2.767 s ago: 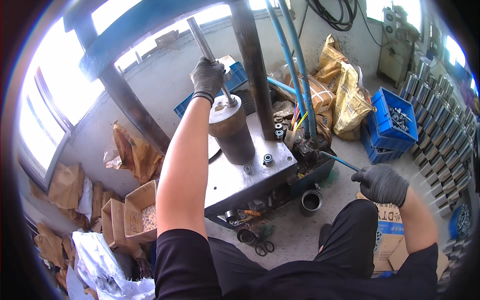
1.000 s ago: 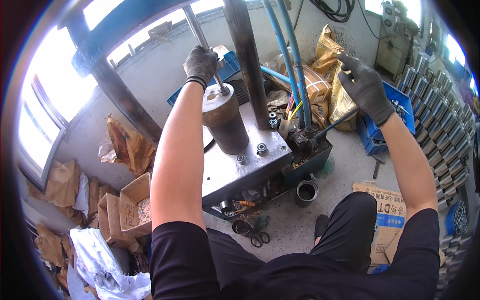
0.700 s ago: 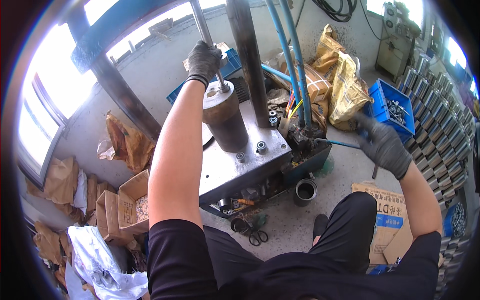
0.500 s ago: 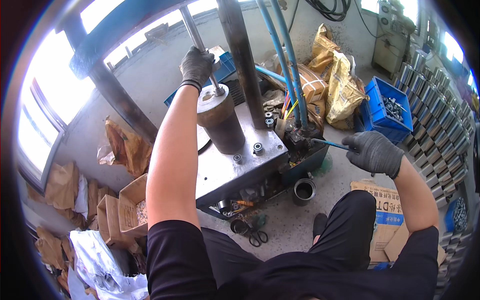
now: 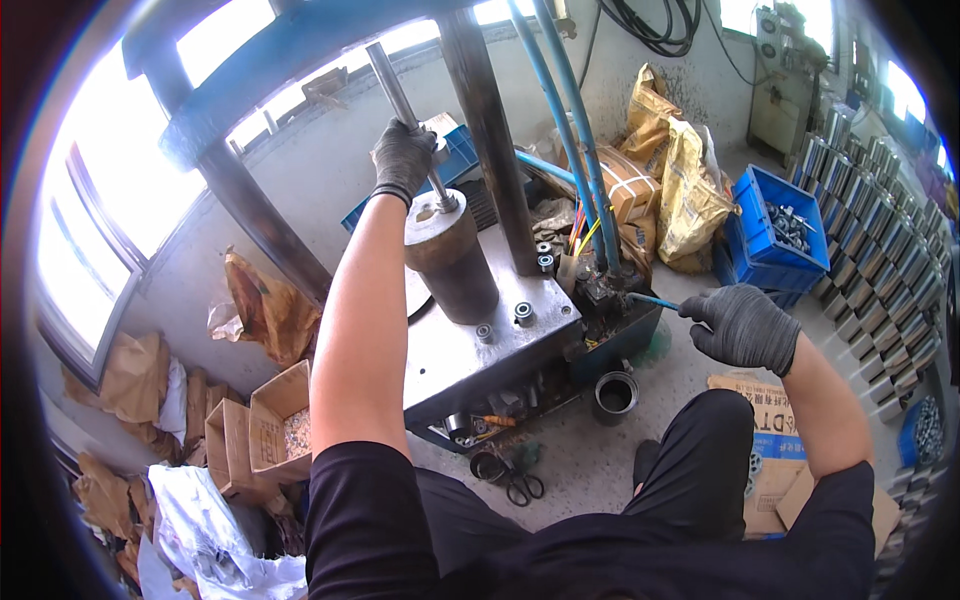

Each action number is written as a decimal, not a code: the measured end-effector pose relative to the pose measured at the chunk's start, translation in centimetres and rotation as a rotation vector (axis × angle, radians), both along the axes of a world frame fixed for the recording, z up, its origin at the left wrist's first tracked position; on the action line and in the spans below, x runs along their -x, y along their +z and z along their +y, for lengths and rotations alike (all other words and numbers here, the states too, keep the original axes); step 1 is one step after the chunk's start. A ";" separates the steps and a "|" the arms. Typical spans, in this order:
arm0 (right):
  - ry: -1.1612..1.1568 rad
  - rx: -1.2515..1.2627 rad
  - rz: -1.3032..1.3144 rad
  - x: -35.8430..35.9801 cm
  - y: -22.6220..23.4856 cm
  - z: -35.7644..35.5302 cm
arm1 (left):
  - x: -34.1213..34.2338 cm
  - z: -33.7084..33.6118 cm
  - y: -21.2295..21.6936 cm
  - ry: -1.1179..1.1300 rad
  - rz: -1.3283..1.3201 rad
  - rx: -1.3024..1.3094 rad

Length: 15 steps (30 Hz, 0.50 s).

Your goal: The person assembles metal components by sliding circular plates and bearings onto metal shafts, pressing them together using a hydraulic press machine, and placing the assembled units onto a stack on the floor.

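My left hand [image 5: 405,160], in a dark grey glove, is closed around a shiny steel rod [image 5: 390,85]. The rod leans slightly, its lower end on top of a thick, dark steel cylinder [image 5: 460,275] that has a hole in its upper face. The cylinder stands on the steel plate [image 5: 440,365] of a press. To the right, my gloved right hand [image 5: 745,328] grips the end of a thin blue lever [image 5: 655,300], which runs to a dark, greasy mechanism [image 5: 600,290] beside the plate. Small ring-shaped bearings [image 5: 524,314] sit on the plate.
A dark press column [image 5: 490,140] and blue pipes [image 5: 590,150] rise behind the plate. On the floor are a black pot [image 5: 615,398], scissors [image 5: 525,489] and cardboard [image 5: 765,430]. Blue crates [image 5: 750,235] and stacked metal cylinders [image 5: 870,250] stand right; an open carton [image 5: 265,420] is at left.
The whole view has shifted, so most things appear a little lower and further right. My right hand has moved slightly left relative to the mechanism. Both hands keep their hold.
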State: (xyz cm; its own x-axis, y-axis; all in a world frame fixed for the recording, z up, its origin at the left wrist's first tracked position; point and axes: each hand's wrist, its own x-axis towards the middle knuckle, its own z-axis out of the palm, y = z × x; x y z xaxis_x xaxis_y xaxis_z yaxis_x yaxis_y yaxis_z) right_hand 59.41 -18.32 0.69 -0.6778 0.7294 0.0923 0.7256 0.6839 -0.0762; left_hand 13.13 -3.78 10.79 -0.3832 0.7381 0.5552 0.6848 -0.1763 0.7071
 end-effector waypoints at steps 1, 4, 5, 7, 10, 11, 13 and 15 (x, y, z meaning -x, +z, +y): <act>0.008 -0.024 0.042 -0.1 -0.4 -0.1 | 0.0 0.0 0.0 0.003 0.018 0.002; 0.024 -0.052 0.089 -0.8 -1.4 -0.7 | 0.4 0.2 0.0 0.019 0.056 0.001; 0.033 -0.053 0.093 -1.1 -1.7 -1.0 | 0.6 0.4 -0.1 0.042 0.094 0.000; 0.028 0.005 0.022 -2.1 -2.6 -1.9 | 1.2 1.0 -0.3 0.064 0.129 -0.004; -0.004 0.189 -0.158 -2.6 -3.5 -3.4 | 0.8 0.5 -0.1 0.088 0.185 -0.023; -0.031 0.312 -0.268 -2.7 -3.7 -3.8 | 0.4 0.2 -0.1 0.056 0.140 -0.022; -0.046 0.324 -0.263 -2.7 -3.6 -4.3 | 0.1 -0.2 0.1 0.026 0.092 -0.021; -0.065 0.338 -0.256 -2.8 -3.6 -4.4 | 0.0 -0.3 0.4 0.049 0.132 -0.006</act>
State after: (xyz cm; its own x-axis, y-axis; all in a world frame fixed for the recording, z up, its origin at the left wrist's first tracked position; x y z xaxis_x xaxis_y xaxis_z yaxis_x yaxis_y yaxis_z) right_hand 62.22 -22.70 -2.91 -0.5995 0.7317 -0.3243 0.7910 0.6035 -0.1004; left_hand 13.09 -4.04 11.15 -0.3419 0.7167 0.6079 0.7799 -0.1445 0.6090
